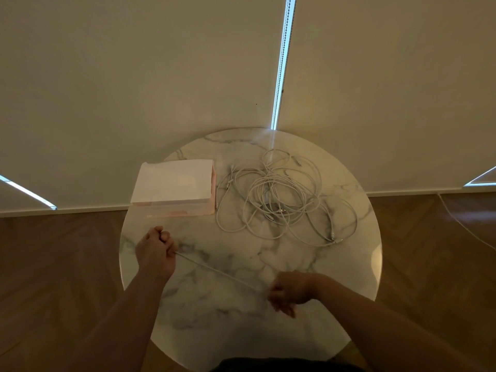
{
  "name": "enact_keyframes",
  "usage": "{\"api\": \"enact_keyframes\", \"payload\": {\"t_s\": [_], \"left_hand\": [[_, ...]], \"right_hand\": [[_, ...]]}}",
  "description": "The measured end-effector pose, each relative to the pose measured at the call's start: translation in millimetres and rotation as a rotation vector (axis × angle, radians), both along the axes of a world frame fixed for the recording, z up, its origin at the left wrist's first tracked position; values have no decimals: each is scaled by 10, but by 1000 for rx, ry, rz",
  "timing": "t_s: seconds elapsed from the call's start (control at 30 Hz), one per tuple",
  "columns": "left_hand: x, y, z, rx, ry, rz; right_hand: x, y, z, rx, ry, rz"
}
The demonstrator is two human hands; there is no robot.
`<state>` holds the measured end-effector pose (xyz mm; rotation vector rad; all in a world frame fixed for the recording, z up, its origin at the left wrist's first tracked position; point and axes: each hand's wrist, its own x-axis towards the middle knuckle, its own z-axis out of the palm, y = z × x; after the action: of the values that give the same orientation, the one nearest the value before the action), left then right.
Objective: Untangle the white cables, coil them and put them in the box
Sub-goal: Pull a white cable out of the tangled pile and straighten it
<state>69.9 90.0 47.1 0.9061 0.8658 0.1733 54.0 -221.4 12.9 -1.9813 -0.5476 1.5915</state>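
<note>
A tangle of white cables (281,200) lies on the right half of the round marble table (349,264). A pale pink box (174,189) with a white top stands on the table's left side, just left of the tangle. One white cable (214,270) runs taut between my two hands, apart from the tangle. My left hand (155,253) grips one end near the table's left edge, in front of the box. My right hand (288,292), blurred, holds the other end with curled fingers near the front of the table.
Wooden floor surrounds the table on both sides. Beige roller blinds hang behind it, with a bead chain (281,65) in the gap between them. A thin cord (461,221) trails over the floor at the right.
</note>
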Motion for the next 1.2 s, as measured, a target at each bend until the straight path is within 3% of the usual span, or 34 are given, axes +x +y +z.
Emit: {"api": "enact_keyframes", "payload": {"t_s": [0.1,0.17,0.27,0.4,0.63,0.8,0.93,1.0,1.07,1.13,1.2], "left_hand": [[-21,-17,-50,9,26,-5],[-44,-120,-69,14,45,-57],[-87,-309,-109,11,47,-136],[-135,-453,-144,-33,36,-198],[-169,-491,-165,-91,43,-258],[-171,-530,-99,-66,27,-277],[-129,-575,-77,-35,39,-305],[-108,-602,-69,-31,42,-313],[-90,-624,-62,-40,39,-321],[-80,-642,-56,-49,36,-329],[-77,-657,-34,-54,32,-337]], "right_hand": [[21,-306,-51,-254,157,49],[62,-386,-32,-331,149,50],[158,-443,-103,-361,-285,24],[299,-529,-284,-313,-721,-524],[410,-616,-376,-571,-725,-391],[465,-457,-365,-441,-804,-373],[512,-257,-124,16,-520,-718],[522,-190,-23,174,-493,-746],[554,-143,31,198,-467,-743],[594,-163,60,142,-598,-611],[625,-192,102,97,-846,-435]]}}
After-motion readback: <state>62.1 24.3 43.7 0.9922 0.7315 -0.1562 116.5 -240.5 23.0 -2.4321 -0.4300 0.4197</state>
